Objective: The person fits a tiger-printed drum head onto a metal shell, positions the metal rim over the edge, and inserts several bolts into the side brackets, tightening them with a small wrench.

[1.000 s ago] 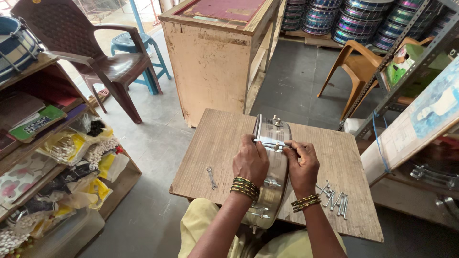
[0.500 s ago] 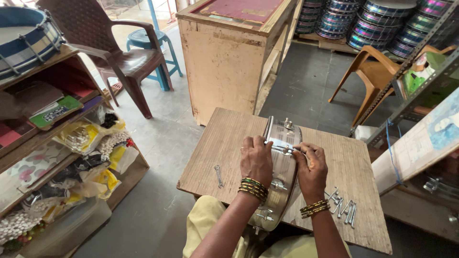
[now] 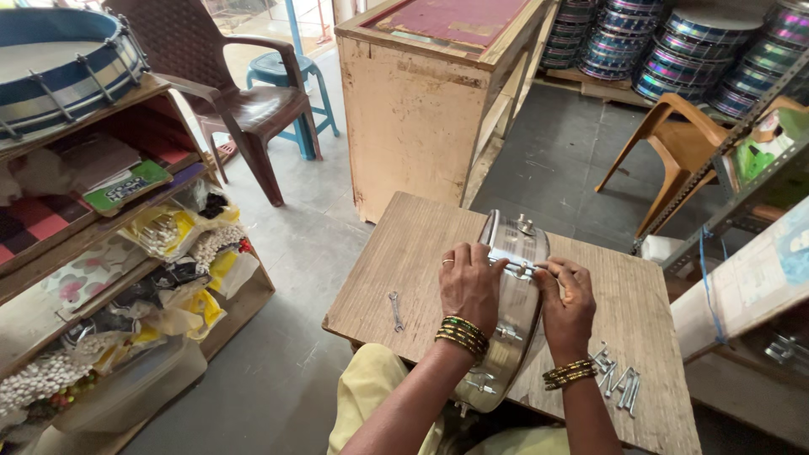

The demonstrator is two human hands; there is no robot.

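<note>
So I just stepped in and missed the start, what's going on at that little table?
A person holds a shiny metal drum shell on edge on a small wooden table. The left hand steadies its side, while the right hand fingers a tension rod on the rim. A small spanner and loose bolts lie beside.

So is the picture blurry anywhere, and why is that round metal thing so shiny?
In the head view, the shiny metal drum shell catches daylight and shows pale glare along its rim; the left hand and right hand on it look sharp, not blurred; the wide lens bends the shelves at the left edge; shadows are soft.
</note>
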